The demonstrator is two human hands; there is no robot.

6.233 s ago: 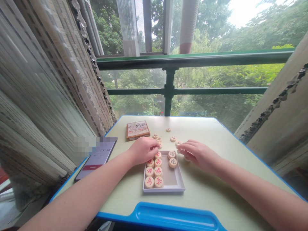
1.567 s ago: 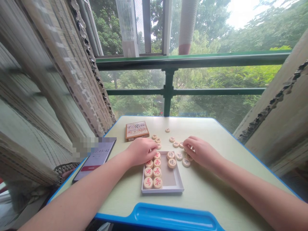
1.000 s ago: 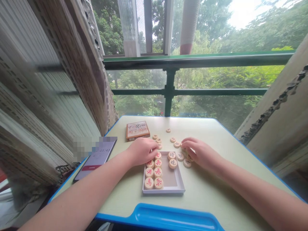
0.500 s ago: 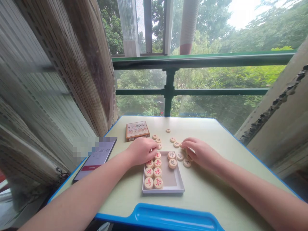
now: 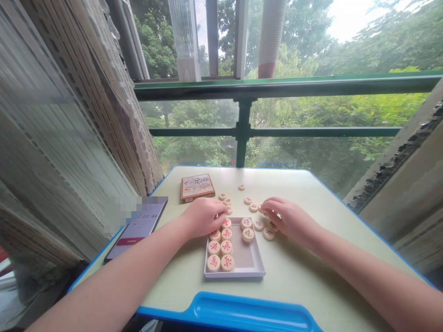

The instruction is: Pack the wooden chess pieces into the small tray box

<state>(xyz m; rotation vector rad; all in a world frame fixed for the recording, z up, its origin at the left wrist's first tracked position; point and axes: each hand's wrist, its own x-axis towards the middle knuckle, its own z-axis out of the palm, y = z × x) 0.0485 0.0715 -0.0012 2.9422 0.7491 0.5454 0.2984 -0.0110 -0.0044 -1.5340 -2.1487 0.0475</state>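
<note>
A shallow white tray (image 5: 254,273) lies on the pale table (image 5: 311,281). It holds several round wooden chess pieces (image 5: 226,248), most with red characters. My left hand (image 5: 203,216) rests curled at the tray's far left corner, fingertips closed beside the top red piece (image 5: 226,223); what they hold is hidden. My right hand (image 5: 290,217) is curled just right of the tray, fingertips pinched on a loose piece (image 5: 264,210). More loose pieces (image 5: 268,234) lie under and beside that hand, and several others (image 5: 248,200) sit farther back.
The game's box lid (image 5: 197,186) lies at the back left of the table. A phone (image 5: 136,227) showing a timer rests at the left edge. A blue moulded groove (image 5: 238,312) runs along the near edge. Woven curtains (image 5: 86,115) hang left and right, and a green railing (image 5: 242,131) stands behind.
Since six seconds ago, more loose pieces lie just right of the tray. Over the last second both hands have hardly moved; the left curtain has swung back to the left.
</note>
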